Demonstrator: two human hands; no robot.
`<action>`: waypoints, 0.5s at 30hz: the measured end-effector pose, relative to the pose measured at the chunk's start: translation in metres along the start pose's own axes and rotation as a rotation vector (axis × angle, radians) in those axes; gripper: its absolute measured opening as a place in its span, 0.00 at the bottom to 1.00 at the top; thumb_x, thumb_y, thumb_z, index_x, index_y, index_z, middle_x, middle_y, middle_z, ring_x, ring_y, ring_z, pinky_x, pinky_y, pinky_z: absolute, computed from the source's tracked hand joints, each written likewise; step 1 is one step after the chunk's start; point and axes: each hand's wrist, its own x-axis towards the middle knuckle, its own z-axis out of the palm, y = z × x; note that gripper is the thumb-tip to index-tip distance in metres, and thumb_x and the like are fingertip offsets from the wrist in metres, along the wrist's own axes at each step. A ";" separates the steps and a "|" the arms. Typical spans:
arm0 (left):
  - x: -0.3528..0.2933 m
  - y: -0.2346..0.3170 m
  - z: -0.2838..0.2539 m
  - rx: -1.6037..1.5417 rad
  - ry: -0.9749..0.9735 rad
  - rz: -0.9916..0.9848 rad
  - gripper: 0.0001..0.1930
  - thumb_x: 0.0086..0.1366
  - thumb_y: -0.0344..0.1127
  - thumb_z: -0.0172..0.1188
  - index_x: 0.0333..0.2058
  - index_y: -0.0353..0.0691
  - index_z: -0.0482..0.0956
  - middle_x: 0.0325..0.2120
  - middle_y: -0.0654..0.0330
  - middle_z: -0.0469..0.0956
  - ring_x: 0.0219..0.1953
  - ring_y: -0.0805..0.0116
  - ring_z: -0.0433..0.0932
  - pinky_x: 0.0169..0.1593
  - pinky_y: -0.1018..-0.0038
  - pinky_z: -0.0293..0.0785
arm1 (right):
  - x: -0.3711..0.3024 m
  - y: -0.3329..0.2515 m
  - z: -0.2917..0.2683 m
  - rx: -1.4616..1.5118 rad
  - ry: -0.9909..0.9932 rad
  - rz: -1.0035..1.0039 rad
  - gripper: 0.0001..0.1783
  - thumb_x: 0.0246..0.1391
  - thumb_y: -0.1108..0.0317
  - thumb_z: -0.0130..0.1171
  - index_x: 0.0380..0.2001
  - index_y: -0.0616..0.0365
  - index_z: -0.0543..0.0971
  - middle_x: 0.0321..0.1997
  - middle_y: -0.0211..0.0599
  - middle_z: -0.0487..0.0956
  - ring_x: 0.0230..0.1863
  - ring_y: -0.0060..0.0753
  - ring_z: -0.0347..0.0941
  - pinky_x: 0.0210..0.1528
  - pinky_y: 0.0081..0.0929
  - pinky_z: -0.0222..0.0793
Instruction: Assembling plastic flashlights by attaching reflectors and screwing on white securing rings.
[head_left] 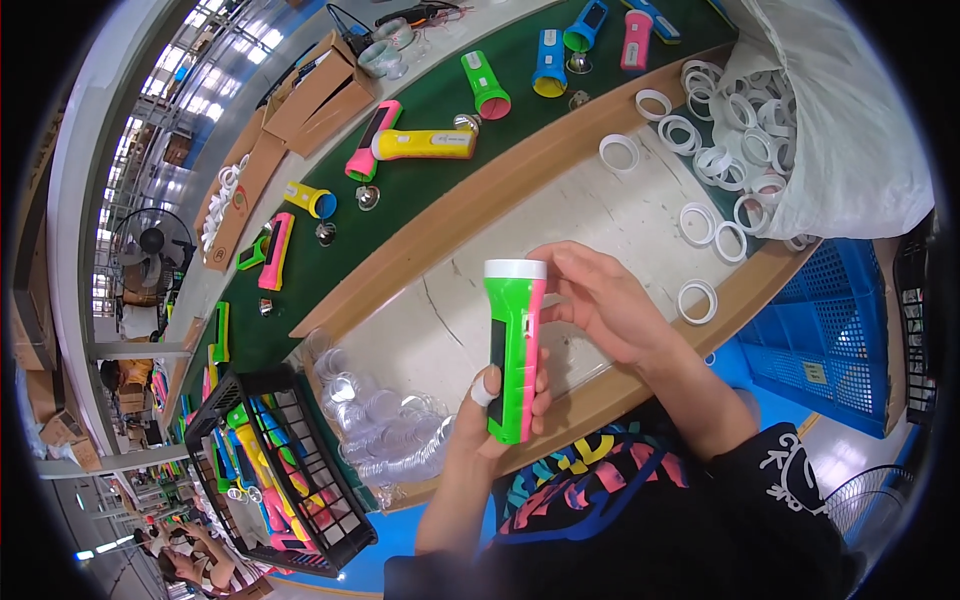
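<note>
In my left hand [482, 408] is a green and pink flashlight [515, 370], held upright with its white head ring [515, 269] at the top. My fingers wrap round its lower body, and white tape covers one of them. Beside the ring is my right hand [600, 305], its fingers apart and slightly bent. The index fingertip reaches the ring's right edge; whether it presses there I cannot tell. Loose white rings [697, 301] lie to the right on the pale worktop [450, 310]. Clear round lenses [390, 425] are heaped at its left end.
Cardboard strips [480, 200] edge the worktop. Beyond runs a green belt [420, 210] with flashlight bodies [425, 144] and small reflectors [367, 197]. A white sack [850, 130] spills rings at right, above a blue crate [820, 340]. A black basket [345, 545] of flashlights stands at left.
</note>
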 end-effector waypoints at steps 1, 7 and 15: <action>0.002 0.001 -0.005 -0.003 -0.026 -0.006 0.32 0.59 0.53 0.57 0.54 0.36 0.62 0.33 0.52 0.68 0.28 0.64 0.71 0.20 0.70 0.73 | 0.002 -0.001 -0.001 -0.038 0.006 -0.004 0.14 0.63 0.58 0.45 0.44 0.56 0.71 0.41 0.29 0.72 0.43 0.21 0.68 0.44 0.24 0.65; 0.004 0.000 0.025 0.426 0.111 0.098 0.32 0.59 0.61 0.53 0.49 0.38 0.65 0.34 0.54 0.75 0.25 0.67 0.74 0.26 0.74 0.73 | 0.013 0.009 0.005 0.070 -0.031 -0.008 0.15 0.57 0.65 0.56 0.45 0.55 0.70 0.40 0.28 0.73 0.40 0.19 0.68 0.42 0.21 0.66; -0.018 -0.018 0.051 0.200 -0.001 -0.011 0.26 0.53 0.31 0.64 0.48 0.36 0.63 0.24 0.60 0.70 0.20 0.73 0.69 0.20 0.78 0.66 | 0.005 0.013 0.035 0.069 -0.109 -0.209 0.15 0.51 0.62 0.56 0.39 0.54 0.67 0.40 0.47 0.73 0.45 0.41 0.73 0.51 0.34 0.68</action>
